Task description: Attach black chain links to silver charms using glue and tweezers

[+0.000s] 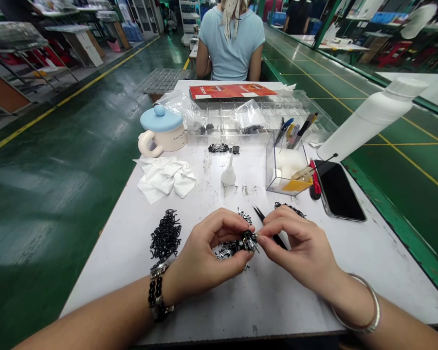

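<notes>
Between thumb and fingers, my left hand (213, 248) grips a small black and silver metal part (249, 240) above the middle of the table. My right hand (299, 243) pinches at its right side, thumb and forefinger together; whatever lies between those fingertips is too small to name. Beneath the hands is a pile of small shiny parts (226, 250), partly hidden. Black tweezers (258, 213) lie under my right hand, which covers some of them. A heap of small black curved pieces (165, 234) is left of my left hand. More black pieces (290, 209) lie behind my right hand.
A lidded mug (173, 138) and crumpled tissue (168, 177) stand at the left. A small white squeeze bottle (228, 175) is mid-table. At right are a clear pen box (288, 184), phone (339, 189) and white bottle (368, 119). Behind lie divided trays (222, 114); a person (231, 43) sits beyond.
</notes>
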Tool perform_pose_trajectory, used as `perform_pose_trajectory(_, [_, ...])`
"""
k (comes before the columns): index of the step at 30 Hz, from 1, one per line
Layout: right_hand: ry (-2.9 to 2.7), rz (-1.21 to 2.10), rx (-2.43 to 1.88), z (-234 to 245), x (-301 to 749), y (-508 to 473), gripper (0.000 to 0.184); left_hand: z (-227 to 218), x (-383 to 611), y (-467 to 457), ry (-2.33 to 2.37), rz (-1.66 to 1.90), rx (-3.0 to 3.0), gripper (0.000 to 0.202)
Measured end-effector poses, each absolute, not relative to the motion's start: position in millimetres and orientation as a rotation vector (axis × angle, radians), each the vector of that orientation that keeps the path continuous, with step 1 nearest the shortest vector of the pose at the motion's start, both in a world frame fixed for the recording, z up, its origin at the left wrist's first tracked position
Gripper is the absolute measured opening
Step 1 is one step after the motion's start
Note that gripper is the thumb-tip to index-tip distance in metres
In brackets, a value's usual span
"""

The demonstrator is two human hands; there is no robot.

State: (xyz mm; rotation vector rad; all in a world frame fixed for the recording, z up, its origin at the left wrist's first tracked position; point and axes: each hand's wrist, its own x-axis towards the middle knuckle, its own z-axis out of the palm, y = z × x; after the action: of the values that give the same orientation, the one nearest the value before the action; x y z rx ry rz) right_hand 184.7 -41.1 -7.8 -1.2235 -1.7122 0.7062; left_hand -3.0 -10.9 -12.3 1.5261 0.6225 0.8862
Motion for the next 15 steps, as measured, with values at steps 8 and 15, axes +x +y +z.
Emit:
perform_pose_trajectory(8, [-1.801, 0.581, -1.168, -5.4, 185.0, -42.0, 0.012, -12.1, -2.1, -11.5, 0.632, 0.867, 1.504, 0.029])
perform_pose_trajectory(15, [-1.907, 0.443, -1.096, -4.4, 186.4, -42.0, 0.015, -11.4, -2.1, -12.3, 0.634, 0.873, 1.473, 0.027])
